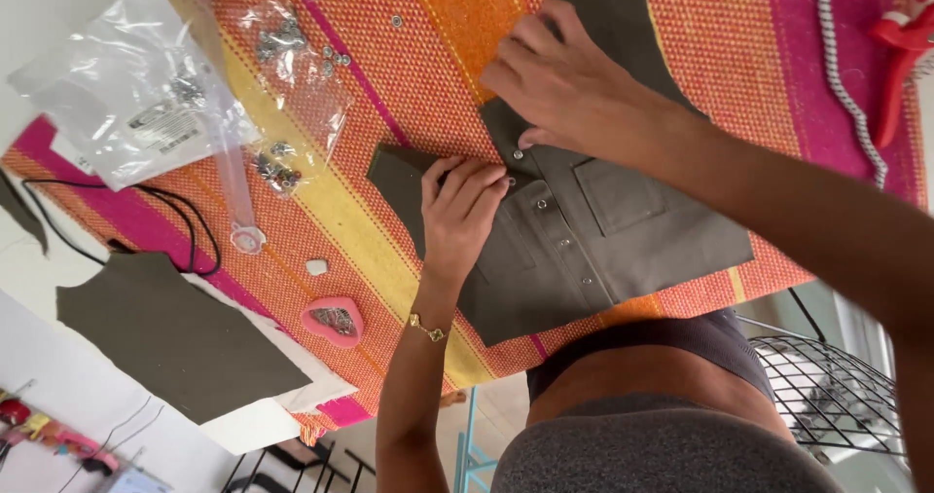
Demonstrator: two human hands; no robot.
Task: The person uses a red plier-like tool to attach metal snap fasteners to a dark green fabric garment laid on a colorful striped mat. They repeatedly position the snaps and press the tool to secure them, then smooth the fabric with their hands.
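The olive-green shirt front point(593, 230) lies flat on the striped orange and pink cloth point(321, 220) covering the worktop, its row of metal snaps point(564, 243) running down the placket. The left hand point(459, 211) pinches the placket edge at one snap, fingers closed on the fabric, while the right hand point(564, 84) presses flat on the upper part of the garment, fingers spread and gripping nothing. It looks like a snap is being seated or checked; the next move would need firm, square pressure. Bags of loose snaps point(292, 55), a pink heart-shaped dish point(332, 320) and red pliers point(900, 50) sit nearby.
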